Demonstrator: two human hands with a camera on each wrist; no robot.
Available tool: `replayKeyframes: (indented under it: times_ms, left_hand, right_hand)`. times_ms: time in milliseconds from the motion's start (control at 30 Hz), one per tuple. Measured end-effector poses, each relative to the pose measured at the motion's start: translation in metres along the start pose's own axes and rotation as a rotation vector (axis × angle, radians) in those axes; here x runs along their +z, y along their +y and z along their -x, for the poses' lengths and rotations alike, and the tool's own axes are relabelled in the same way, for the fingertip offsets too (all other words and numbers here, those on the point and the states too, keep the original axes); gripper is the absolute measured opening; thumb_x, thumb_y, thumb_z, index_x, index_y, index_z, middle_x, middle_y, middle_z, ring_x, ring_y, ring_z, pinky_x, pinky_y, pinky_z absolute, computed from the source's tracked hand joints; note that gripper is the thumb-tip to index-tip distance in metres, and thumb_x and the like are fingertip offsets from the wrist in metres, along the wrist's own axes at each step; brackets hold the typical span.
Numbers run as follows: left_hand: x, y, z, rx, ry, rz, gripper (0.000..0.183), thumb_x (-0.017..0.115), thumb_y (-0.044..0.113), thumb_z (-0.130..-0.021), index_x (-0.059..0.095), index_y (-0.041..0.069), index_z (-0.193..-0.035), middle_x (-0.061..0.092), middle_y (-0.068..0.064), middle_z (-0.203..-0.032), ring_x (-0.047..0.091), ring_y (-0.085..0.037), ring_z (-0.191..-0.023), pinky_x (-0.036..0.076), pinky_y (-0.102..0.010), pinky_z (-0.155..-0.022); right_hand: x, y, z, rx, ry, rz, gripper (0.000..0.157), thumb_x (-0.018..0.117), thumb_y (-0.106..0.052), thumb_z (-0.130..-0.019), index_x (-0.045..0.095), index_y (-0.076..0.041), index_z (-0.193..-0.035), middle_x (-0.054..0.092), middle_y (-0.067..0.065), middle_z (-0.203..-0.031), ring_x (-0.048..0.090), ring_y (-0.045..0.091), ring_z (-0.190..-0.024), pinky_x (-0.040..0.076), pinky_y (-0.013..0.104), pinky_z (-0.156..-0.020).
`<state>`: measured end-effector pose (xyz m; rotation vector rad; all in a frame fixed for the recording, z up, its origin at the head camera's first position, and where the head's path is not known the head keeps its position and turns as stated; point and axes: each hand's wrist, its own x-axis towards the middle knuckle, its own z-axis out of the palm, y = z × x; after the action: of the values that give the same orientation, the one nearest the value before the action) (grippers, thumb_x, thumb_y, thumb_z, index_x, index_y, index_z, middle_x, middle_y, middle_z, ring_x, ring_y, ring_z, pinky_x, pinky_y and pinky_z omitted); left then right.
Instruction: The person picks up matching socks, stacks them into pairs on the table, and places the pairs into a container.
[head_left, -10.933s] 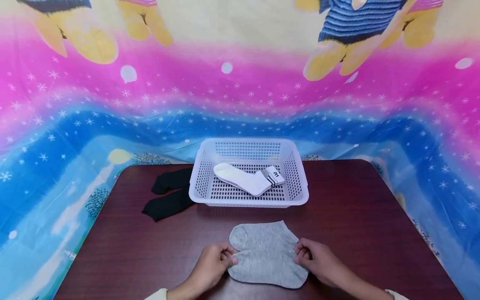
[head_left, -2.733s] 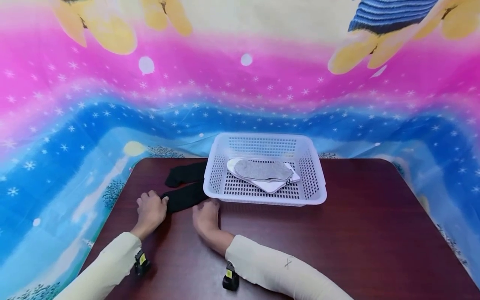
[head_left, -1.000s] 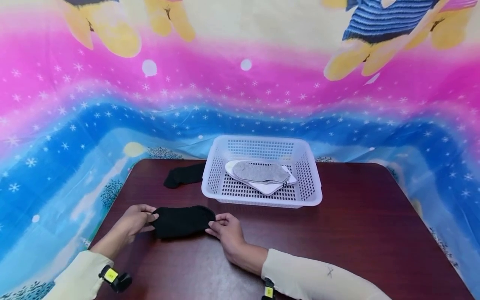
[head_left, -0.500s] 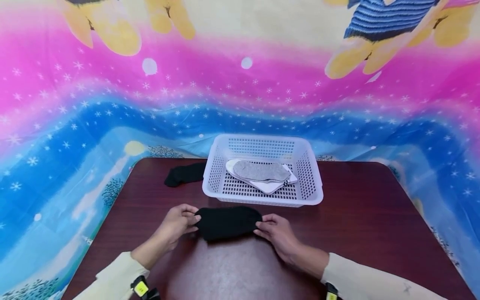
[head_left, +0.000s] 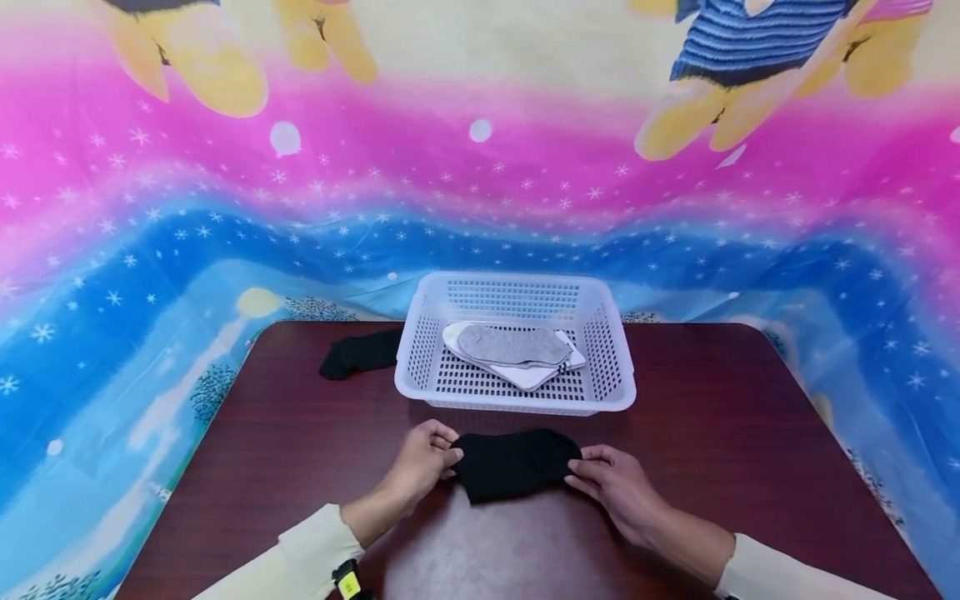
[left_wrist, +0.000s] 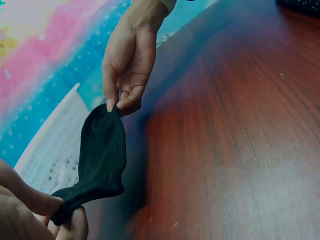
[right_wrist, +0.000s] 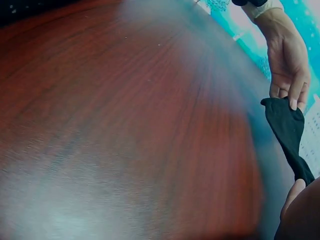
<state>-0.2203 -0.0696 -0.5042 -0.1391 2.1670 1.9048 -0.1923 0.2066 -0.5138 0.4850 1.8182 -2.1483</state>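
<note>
A black ankle sock (head_left: 517, 465) is stretched out lengthwise between both hands, in front of the basket. My left hand (head_left: 422, 457) pinches its cuff end between thumb and fingers, while my right hand (head_left: 617, 487) pinches the rounded toe end. From the left wrist, the sock (left_wrist: 102, 150) appears held off the tabletop. A second black sock (head_left: 362, 353) lies at the back left, its right end hidden by the white basket (head_left: 517, 403). Inside the basket, grey socks (head_left: 513, 345) lie on white socks (head_left: 528, 379).
The dark reddish-brown table (head_left: 712, 433) has rounded far corners. Behind and beside it hangs a patterned cloth (head_left: 480, 200) in pink and blue. The basket stands near the table's far edge, with slotted walls and an open top.
The grey socks have gone from the table into the basket, onto the white ones. Both hands picked up the nearer black sock at the left and carried it right, to the front of the basket.
</note>
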Motion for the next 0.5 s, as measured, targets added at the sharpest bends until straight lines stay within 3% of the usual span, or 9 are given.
replayKeyframes:
  times_ms: [133, 300, 500]
  left_hand:
    - [0.009, -0.007, -0.003, 0.013, -0.019, -0.078, 0.019, 0.065, -0.011, -0.077, 0.057, -0.008, -0.095, 0.052, -0.004, -0.076, 0.054, -0.012, -0.063, 0.057, -0.034, -0.06]
    - [0.015, -0.01, -0.007, 0.031, -0.006, -0.159, 0.021, 0.068, -0.011, -0.074, 0.058, -0.006, -0.093, 0.051, -0.004, -0.076, 0.052, -0.011, -0.061, 0.055, -0.03, -0.057]
    - [0.014, -0.006, -0.013, 0.128, 0.07, -0.361, 0.023, 0.074, -0.006, -0.069, 0.062, 0.0, -0.088, 0.061, -0.008, -0.076, 0.053, -0.01, -0.064, 0.049, -0.025, -0.06]
  right_hand:
    - [-0.006, 0.004, 0.001, 0.01, 0.009, 0.01, 0.022, 0.059, 0.003, -0.089, 0.049, 0.011, -0.105, 0.056, 0.007, -0.093, 0.064, 0.014, -0.089, 0.054, 0.033, -0.088]
    - [-0.007, 0.007, 0.0, -0.004, 0.043, 0.044, 0.022, 0.061, 0.004, -0.087, 0.049, 0.011, -0.104, 0.06, 0.005, -0.085, 0.065, 0.013, -0.082, 0.056, 0.032, -0.083]
    - [-0.007, 0.003, -0.001, -0.001, 0.089, 0.184, 0.026, 0.062, 0.007, -0.084, 0.047, 0.011, -0.104, 0.059, 0.007, -0.08, 0.066, 0.014, -0.075, 0.058, 0.03, -0.075]
